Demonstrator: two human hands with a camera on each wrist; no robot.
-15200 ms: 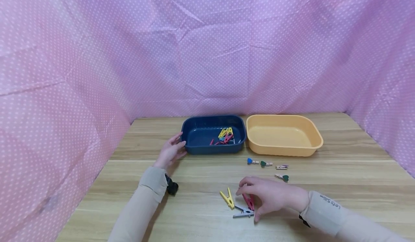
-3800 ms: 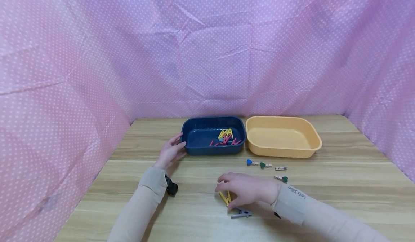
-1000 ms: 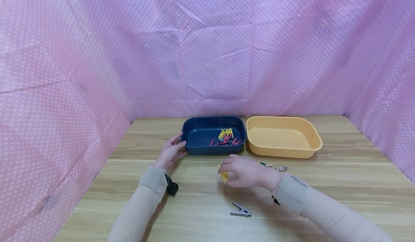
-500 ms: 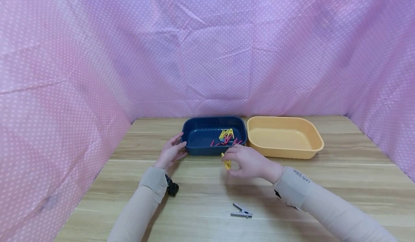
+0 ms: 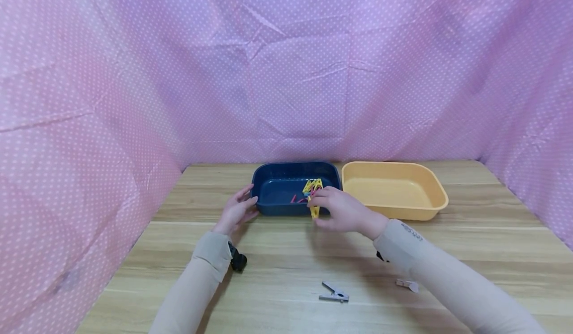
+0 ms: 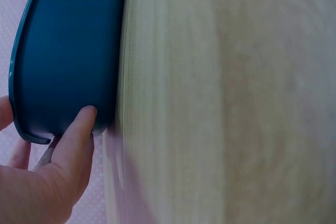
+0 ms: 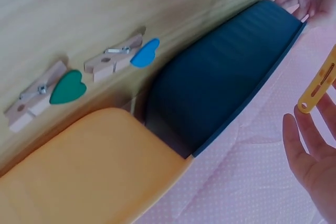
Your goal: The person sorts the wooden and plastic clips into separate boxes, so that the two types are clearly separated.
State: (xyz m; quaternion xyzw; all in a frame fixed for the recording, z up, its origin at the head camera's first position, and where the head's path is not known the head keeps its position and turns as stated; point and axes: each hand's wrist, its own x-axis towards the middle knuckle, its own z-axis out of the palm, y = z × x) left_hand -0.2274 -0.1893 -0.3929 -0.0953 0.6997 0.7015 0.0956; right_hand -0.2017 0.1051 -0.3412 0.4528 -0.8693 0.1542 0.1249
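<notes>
My right hand point(image 5: 342, 212) pinches a yellow plastic clothespin point(image 5: 315, 212) by its end, in front of the dark blue bin's point(image 5: 277, 208) near wall. That bin holds several yellow, red and blue clothespins point(image 5: 312, 184), partly hidden by the hand. At the bin's left end, my left hand point(image 5: 235, 209) holds it, thumb against the near wall and fingers about the rounded corner point(image 6: 52, 182). A grey clothespin point(image 5: 333, 294) lies on the table nearer me. In the right wrist view, small wooden clothespins with a green heart point(image 7: 68, 87) and a blue heart point(image 7: 144, 53) lie by the bins.
A yellow-orange bin point(image 5: 394, 213) stands right beside the blue one. A small wooden clothespin with a pale heart point(image 5: 407, 285) lies near my right forearm. Pink dotted cloth point(image 5: 286, 75) hangs behind the wooden table point(image 5: 268, 274).
My right hand has picked the yellow clothespin off the table and carried it forward to the blue bin. Earlier a red clothespin left the table too. The left hand stays put.
</notes>
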